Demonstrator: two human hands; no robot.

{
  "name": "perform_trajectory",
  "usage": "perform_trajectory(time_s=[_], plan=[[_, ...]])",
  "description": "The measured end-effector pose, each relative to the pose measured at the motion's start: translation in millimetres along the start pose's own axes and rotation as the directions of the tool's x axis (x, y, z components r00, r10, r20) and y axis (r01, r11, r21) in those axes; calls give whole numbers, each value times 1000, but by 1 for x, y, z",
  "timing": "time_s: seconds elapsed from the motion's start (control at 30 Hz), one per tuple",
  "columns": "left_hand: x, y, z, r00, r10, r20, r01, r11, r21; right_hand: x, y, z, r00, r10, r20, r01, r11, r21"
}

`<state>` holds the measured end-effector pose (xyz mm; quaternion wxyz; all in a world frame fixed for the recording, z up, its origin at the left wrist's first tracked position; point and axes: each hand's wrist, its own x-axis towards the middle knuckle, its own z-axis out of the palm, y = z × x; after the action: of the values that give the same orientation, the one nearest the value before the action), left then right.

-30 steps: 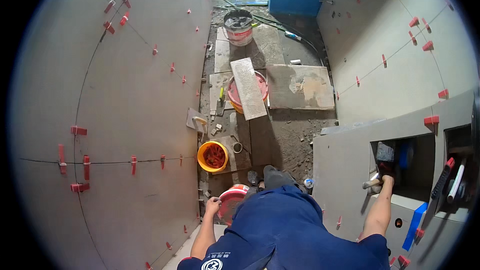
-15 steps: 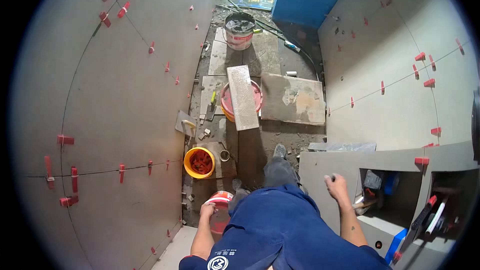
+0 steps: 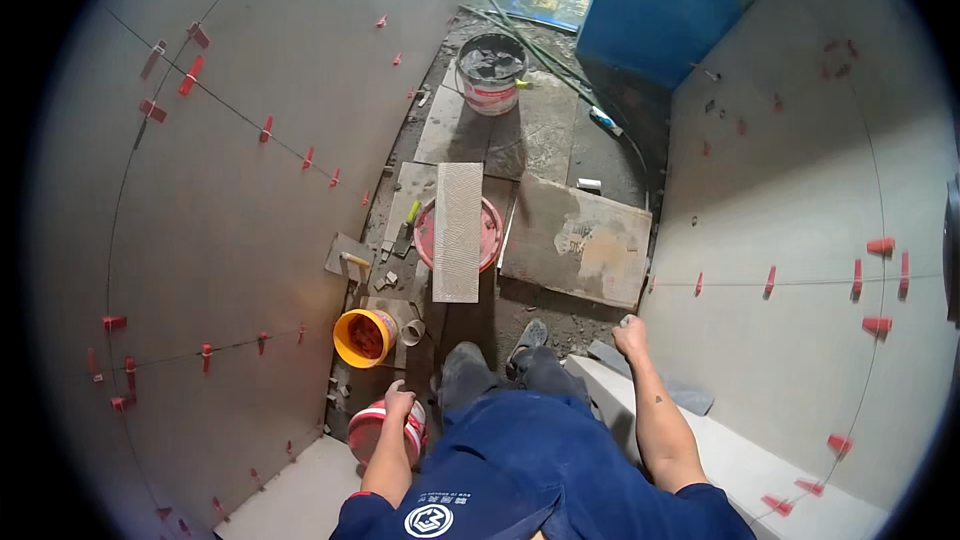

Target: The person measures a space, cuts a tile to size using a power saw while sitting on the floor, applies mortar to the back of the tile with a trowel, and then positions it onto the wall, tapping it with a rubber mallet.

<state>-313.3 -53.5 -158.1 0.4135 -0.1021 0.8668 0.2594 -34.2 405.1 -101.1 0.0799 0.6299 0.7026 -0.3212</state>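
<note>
My left hand (image 3: 398, 403) is loosely closed, with nothing visible in it. It overlaps the rim of a red and white bucket (image 3: 370, 432); I cannot tell whether it touches. My right hand (image 3: 630, 337) is a fist with nothing visible in it, below a stained board (image 3: 580, 240) on the floor. Ahead of my feet, a narrow tile strip (image 3: 458, 230) with a ridged coating lies across a red-lidded bucket (image 3: 490, 235). A yellow bucket (image 3: 342, 338) of red pieces stands beyond my left hand.
A bucket of grey mortar (image 3: 490, 90) stands farther off, near green hoses (image 3: 540, 55). By the left wall (image 3: 230, 240) are a trowel (image 3: 350, 258) and rubble. Red levelling wedges (image 3: 190, 75) dot both walls. A pale ledge (image 3: 740, 450) runs along my right.
My view has turned and the wall niches on the right are out of sight. My right hand has moved forward and away from them. The left hand now overlaps the red and white bucket.
</note>
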Motion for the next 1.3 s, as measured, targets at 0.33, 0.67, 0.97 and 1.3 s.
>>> perform_trajectory(time_s=[0.33,0.67,0.97,1.3], plan=[[-5,47,65,940,-204,272,221,975,-33,151,-37,-26,988,-130,-77,129,991,-16],[48,231,134,981,-161,107,193,796,-574,257,-72,-118,924,203,323,-229,973,42],[84,271,169,960,-280,0,191,656,-731,473,-160,-70,894,-288,344,408,842,-353],[161,265,235,834,-506,-218,314,761,-567,620,-449,84,662,-632,403,717,374,-589]])
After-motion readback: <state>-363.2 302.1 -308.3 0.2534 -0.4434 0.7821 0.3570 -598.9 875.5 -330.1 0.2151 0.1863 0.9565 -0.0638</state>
